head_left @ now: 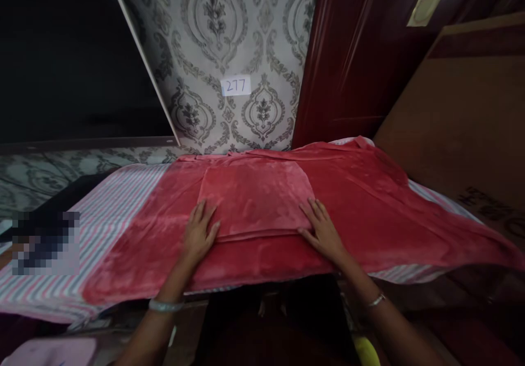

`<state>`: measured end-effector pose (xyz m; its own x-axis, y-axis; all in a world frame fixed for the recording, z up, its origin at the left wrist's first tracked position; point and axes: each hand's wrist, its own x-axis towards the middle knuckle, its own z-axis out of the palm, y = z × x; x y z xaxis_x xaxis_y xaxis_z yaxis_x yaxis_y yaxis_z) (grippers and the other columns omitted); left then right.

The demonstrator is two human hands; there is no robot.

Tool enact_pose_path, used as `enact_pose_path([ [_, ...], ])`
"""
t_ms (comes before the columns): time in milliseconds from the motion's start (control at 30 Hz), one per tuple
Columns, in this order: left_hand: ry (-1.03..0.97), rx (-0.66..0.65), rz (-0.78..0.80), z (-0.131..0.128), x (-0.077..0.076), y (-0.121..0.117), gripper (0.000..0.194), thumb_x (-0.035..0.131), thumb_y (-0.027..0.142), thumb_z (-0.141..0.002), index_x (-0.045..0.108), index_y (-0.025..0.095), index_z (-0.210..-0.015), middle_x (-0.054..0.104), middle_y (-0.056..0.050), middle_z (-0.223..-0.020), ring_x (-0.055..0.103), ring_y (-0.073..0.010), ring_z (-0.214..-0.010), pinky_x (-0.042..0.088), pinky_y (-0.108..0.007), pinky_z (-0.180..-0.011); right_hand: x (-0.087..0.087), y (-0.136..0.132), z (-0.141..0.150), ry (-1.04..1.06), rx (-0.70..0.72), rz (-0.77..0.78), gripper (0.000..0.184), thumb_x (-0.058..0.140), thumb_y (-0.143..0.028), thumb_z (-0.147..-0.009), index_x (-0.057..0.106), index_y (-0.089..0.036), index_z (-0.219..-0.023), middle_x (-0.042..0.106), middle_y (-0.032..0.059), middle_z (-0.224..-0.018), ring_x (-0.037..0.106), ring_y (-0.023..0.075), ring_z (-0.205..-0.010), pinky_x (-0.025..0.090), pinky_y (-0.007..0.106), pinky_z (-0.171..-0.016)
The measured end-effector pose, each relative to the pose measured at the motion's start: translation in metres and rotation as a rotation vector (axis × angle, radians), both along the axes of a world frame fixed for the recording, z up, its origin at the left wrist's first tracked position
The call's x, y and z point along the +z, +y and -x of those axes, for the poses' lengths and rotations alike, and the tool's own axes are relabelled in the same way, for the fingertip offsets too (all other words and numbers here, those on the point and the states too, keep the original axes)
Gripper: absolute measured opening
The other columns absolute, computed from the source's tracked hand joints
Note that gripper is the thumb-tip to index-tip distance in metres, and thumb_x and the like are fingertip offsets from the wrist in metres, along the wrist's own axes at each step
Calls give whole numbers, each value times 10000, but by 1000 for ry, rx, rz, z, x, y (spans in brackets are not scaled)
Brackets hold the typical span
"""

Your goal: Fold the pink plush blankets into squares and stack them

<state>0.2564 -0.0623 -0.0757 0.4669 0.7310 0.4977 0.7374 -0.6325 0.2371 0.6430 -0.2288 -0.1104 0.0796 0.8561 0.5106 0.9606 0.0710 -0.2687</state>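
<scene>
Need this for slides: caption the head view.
Left hand and right hand at opposite edges of a folded red cloth on a red blanket.

"How does the reach look from your side?"

"The left forearm (158, 319) and right forearm (388, 319) stretch forward, bare, slanting in toward each other."

"The left hand (198, 231)?"

"Palm down, fingers forward and loosely spread, thumb pointing inward."

"And the right hand (325, 230)?"

"Well apart from the other, nearly its mirror: palm down, fingers spread, thumb inward."

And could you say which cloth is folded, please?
The smaller red cloth between the left hand and right hand; the larger red cloth and striped cloth lie spread beneath.
</scene>
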Motion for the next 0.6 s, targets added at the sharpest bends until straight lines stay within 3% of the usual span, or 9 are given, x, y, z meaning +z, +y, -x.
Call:
enact_pose_path([
  [133,39,-124,-14,27,-9,-11,753,631,485,-908,406,219,-1576,250,-155,-1713,285,-363,-1561,348,-570,-1229,-3,-17,-3,49,41,29,758,578,-365,-952,283,-287,-1646,262,119,-1708,363,309,-1519,398,534,-1192],
  [200,65,-141,15,35,-9,-13,715,604,376,-926,378,225,-1588,240,-156,-1716,343,-338,-1540,411,-517,-1200,-2,-18,-2,84,17,30,757,552,-274,-942,275,-293,-1646,288,123,-1697,419,301,-1487,430,519,-1170],
  [300,81,-95,31,37,-6,-9,683,505,123,-873,435,217,-1546,332,-162,-1673,456,-301,-1476,485,-461,-1147,-1,-11,0,96,-4,21,762,507,-148,-894,331,-284,-1623,343,126,-1668,446,296,-1466,440,514,-1164],
  [400,92,-52,1,34,-1,-5,653,513,63,-777,553,176,-1419,475,-184,-1558,536,-310,-1404,524,-458,-1107,1,-5,1,84,-7,-6,735,483,-89,-845,434,-245,-1562,427,137,-1609,472,286,-1439,443,505,-1165],
  [500,81,-40,-8,32,11,-4,510,522,122,-783,628,199,-1275,617,-153,-1389,626,-292,-1285,564,-443,-1046,11,-3,-1,89,7,-59,666,463,-83,-822,537,-225,-1469,548,138,-1495,540,269,-1364,466,499,-1144],
  [600,10,-42,-14,29,40,-4,419,499,194,-792,664,241,-1174,696,-109,-1246,676,-278,-1164,576,-431,-995,42,-2,-5,111,48,-173,562,447,-122,-827,626,-224,-1350,657,127,-1347,603,270,-1281,496,497,-1104],
])
